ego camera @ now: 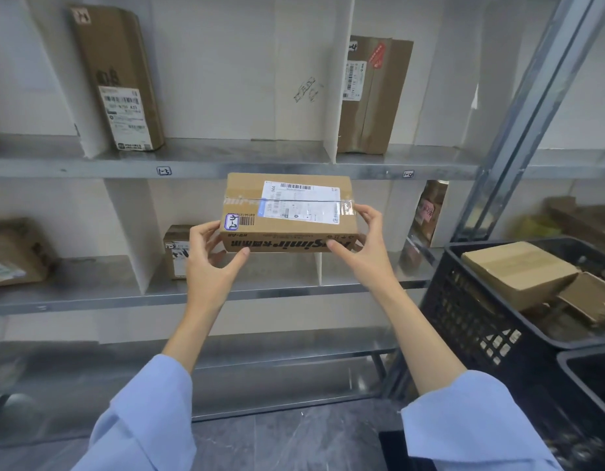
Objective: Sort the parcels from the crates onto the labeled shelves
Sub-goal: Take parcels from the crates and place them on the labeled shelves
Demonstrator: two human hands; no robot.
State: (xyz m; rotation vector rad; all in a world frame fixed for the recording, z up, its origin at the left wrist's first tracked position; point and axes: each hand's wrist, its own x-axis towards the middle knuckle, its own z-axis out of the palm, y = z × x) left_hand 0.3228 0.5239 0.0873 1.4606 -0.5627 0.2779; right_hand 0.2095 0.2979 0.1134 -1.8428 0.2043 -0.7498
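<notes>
A brown cardboard parcel with a white shipping label and a small blue-edged sticker is held in the air in front of the metal shelves. My left hand grips its left end, thumb under the front face. My right hand grips its right end. The parcel hangs just below the shelf edge that carries the labels "1-3" and "1-4". A black plastic crate at the right holds more brown parcels.
Upright parcels stand on the upper shelf at the left and the right, between white dividers. The lower shelf holds a small box and a parcel at the far left. A grey shelf post rises at the right.
</notes>
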